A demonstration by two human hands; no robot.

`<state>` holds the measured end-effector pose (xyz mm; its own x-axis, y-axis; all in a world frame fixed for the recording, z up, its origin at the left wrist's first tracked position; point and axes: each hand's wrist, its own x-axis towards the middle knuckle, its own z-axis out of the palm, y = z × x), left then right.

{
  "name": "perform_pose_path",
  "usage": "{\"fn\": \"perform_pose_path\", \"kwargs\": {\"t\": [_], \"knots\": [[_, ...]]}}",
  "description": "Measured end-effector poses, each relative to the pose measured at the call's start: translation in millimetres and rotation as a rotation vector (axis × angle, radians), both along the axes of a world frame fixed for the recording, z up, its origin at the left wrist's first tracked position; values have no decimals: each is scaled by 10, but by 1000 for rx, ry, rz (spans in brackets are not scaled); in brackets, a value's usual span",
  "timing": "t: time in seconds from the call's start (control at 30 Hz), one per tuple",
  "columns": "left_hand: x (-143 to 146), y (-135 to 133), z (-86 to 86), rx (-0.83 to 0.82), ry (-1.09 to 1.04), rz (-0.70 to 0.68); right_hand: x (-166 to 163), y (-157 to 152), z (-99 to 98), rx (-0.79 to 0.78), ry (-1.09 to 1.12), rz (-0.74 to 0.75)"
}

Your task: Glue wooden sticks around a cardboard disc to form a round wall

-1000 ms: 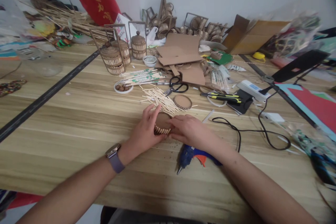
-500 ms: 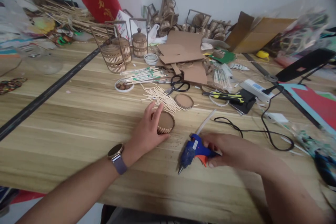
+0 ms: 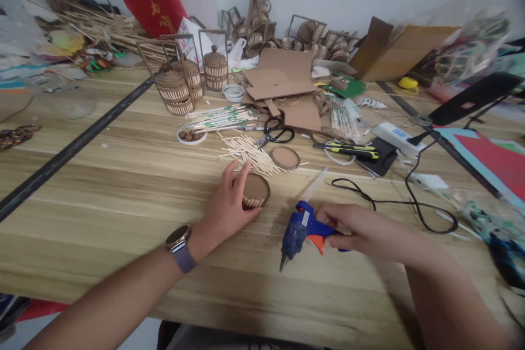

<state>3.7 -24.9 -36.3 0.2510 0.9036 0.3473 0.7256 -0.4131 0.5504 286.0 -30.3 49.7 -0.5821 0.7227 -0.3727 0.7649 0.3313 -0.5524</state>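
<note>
My left hand (image 3: 225,199), with a watch at its wrist, curls its thumb and fingers around a small round cardboard base (image 3: 255,186) on the table. Short wooden sticks stand upright along the base's near edge, and the fingers partly cover its left side. My right hand (image 3: 356,229) grips a blue hot glue gun (image 3: 297,229) by its handle, close to the orange trigger. The gun's nozzle points down and toward me, apart from the base. A clear glue stick (image 3: 315,184) sticks out of its back. Loose cut sticks (image 3: 248,152) lie just beyond my left hand.
A second round cardboard base (image 3: 285,157) and black scissors (image 3: 279,131) lie beyond the sticks. Finished lidded baskets (image 3: 174,90) stand back left. Cardboard sheets (image 3: 283,74) are stacked behind. A utility knife (image 3: 348,149) and black cable (image 3: 394,202) lie to the right.
The glue gun has tilted a little in my right hand, its nozzle now pointing more steeply toward me. My left hand stays on the round base. The whole view has shifted slightly.
</note>
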Motion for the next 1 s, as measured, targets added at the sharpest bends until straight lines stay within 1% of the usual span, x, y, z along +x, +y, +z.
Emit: {"fn": "perform_pose_path", "kwargs": {"t": [0.07,0.13,0.23,0.33,0.4,0.53,0.7,0.87,1.0], "knots": [[-3,0,-5,2,-9,-7,32,34,-5,24,47,-71],[-3,-2,-6,14,-18,-10,58,71,-34,24,164,-133],[-1,-4,-8,27,-15,-4,68,105,-116,-19,349,-220],[2,-4,-13,31,-11,5,22,101,-223,-80,385,-340],[2,-4,-16,31,-13,5,-34,88,-292,-105,398,-391],[-3,-4,-16,25,-4,6,-150,72,-405,-125,450,-356],[-13,-1,-19,27,-20,-7,-197,75,-503,-162,427,-328],[-16,-2,-28,22,-27,-14,-191,74,-518,-135,400,-304],[-14,-2,-32,27,-19,-6,-212,65,-500,-53,390,-245]]}}
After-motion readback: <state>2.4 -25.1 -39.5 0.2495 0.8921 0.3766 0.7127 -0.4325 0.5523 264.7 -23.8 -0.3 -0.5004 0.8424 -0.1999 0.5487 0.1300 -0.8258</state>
